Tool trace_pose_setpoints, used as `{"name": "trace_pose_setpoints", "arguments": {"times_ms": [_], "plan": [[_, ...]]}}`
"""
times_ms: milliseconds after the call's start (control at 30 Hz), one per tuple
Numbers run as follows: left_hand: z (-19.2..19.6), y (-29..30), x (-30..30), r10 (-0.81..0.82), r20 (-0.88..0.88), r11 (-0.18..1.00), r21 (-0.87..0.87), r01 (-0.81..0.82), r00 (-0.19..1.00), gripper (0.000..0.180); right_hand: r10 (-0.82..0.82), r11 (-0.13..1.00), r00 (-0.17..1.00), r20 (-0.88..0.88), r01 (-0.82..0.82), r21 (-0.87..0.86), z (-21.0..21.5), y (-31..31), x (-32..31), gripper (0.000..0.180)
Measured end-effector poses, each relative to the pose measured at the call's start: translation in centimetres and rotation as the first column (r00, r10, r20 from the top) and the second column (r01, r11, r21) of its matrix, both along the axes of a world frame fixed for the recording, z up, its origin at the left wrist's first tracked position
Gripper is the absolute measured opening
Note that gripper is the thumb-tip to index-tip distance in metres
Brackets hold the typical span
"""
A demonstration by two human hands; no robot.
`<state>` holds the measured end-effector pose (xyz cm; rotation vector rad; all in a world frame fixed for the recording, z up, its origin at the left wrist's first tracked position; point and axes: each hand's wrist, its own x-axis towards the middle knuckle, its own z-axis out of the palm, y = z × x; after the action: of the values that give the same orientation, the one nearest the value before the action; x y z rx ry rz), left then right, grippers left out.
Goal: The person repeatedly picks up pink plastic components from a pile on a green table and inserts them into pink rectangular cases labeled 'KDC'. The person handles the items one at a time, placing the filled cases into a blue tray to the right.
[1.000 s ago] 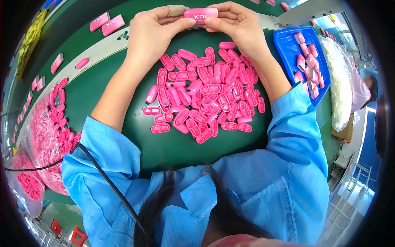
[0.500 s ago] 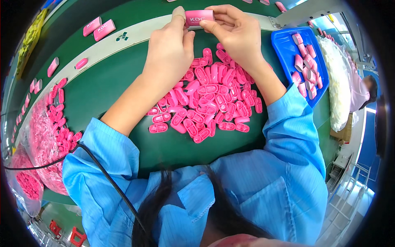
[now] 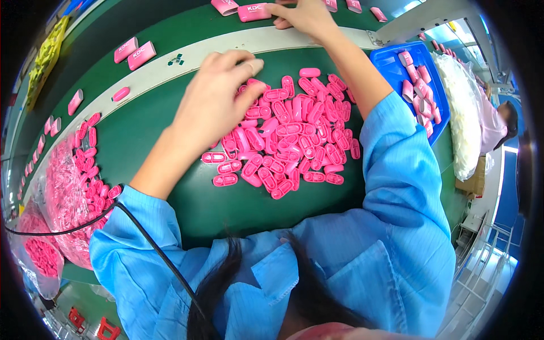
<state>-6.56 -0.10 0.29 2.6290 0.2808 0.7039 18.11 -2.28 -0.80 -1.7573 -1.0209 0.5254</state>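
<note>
My right hand is at the far edge of the view, fingers apart, its tips at the right end of a pink oval sleeve-like case with white print. That case lies on the green surface beyond the pale strip. My left hand hovers over the left side of a heap of small pink oval shell pieces. Its fingers are curved and apart from the thumb, and one fingertip wears a pale cover. I see nothing between them. The pieces under the left hand are partly hidden.
A blue tray of pink cases stands at the right, beside a clear bag of white pieces. A plastic bag of pink pieces lies at the left, with a black cable crossing near my sleeve. More cases sit beyond the pale strip.
The pink case, held between both hands before, now lies beyond the strip at my right fingertips. My left hand has let go of it and moved down and left to the heap.
</note>
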Motion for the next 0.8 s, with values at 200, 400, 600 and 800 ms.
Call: {"name": "trace_pose_setpoints", "arguments": {"times_ms": [200,400,600,800], "plan": [[-1.4,0.7,2.5,-0.070,0.062,0.995,-0.074,0.074,0.996,0.018,-0.158,0.976,0.802,0.577,0.215,-0.032,2.1,-2.5,6.8,0.023],[-0.7,1.1,5.3,0.035,0.068,0.972,-0.235,-0.018,0.997,0.027,0.138,0.935,0.357,0.924,0.261,-0.241,-1.9,-0.4,11.5,0.017],[-0.3,1.8,4.8,0.057,0.007,0.783,-0.620,-0.040,0.998,0.029,0.131,0.989,0.991,-0.003,-0.131,0.062,2.5,-4.0,3.6,0.019],[-0.3,2.5,4.5,0.031,0.049,0.393,-0.919,0.033,0.998,0.030,0.308,0.949,0.898,-0.314,-0.268,0.166,0.9,-6.7,-2.9,0.031]]}}
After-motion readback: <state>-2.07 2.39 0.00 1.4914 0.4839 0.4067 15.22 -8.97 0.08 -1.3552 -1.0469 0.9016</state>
